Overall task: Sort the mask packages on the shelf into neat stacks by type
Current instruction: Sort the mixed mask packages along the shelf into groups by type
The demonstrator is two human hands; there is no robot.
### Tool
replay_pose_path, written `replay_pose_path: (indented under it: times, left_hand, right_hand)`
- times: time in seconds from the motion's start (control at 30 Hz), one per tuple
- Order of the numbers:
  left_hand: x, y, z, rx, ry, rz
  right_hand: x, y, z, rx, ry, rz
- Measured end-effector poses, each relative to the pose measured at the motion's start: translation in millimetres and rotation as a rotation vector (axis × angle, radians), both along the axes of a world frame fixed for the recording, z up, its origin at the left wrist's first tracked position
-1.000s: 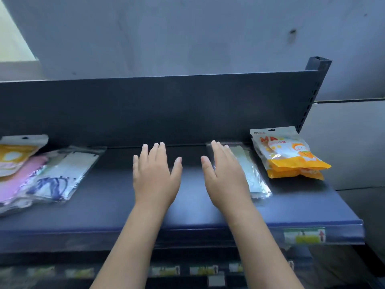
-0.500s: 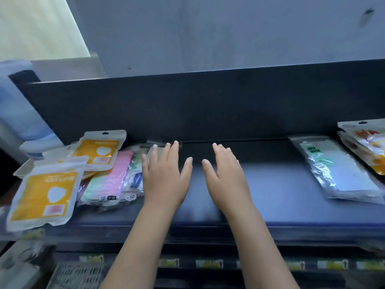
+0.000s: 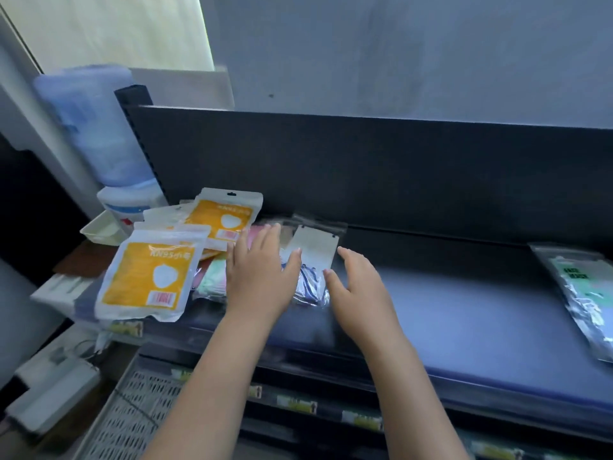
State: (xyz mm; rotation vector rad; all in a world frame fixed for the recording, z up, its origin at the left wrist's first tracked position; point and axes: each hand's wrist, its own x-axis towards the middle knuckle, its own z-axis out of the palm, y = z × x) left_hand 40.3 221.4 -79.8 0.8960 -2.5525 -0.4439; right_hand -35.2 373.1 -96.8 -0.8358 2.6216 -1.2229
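A loose pile of mask packages lies at the left end of the dark shelf [image 3: 464,303]. Two yellow-and-white KN95 packages [image 3: 152,273] [image 3: 225,217] rest on top, with pink and green packages [image 3: 212,277] under them. A clear package [image 3: 313,260] with a white card and blue-strapped masks lies at the pile's right edge. My left hand [image 3: 262,277] lies flat, fingers apart, over the pink packages and the clear one. My right hand [image 3: 358,287] is open just right of the clear package, its thumb at the package's edge. A clear green-label package [image 3: 583,290] lies far right.
The shelf's dark back panel [image 3: 398,167] rises behind the packages. A water dispenser with a blue bottle [image 3: 99,134] stands left of the shelf. Below are lower shelves with yellow price tags [image 3: 298,406] and a white wire basket [image 3: 132,410].
My view has swung left, so the pile now sits ahead and the right-hand packages slid to the frame edge. Both hands moved left onto and beside the clear package.
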Motion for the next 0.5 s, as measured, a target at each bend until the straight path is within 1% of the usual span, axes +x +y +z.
replay_pose_path:
  times: [0.13,0.33,0.43,0.5]
  left_hand:
    - [10.7,-30.1,0.6,0.026,0.041,0.068]
    - [20.4,-76.3,-2.4,0.062,0.007,0.117]
    - [20.3,-100.1,-0.2,0.038,-0.024,0.119]
    - [20.4,-116.6,0.1,0.031,-0.047,0.121]
  right_hand:
    - [10.7,-17.3,1.0,0.036,-0.016,0.028]
    - [15.9,-53.0,5.8,0.111,-0.034,0.000]
    - [18.4,-75.5,4.1,0.331,-0.042,0.041]
    - [18.8,-86.7,1.6,0.452,-0.087,0.077]
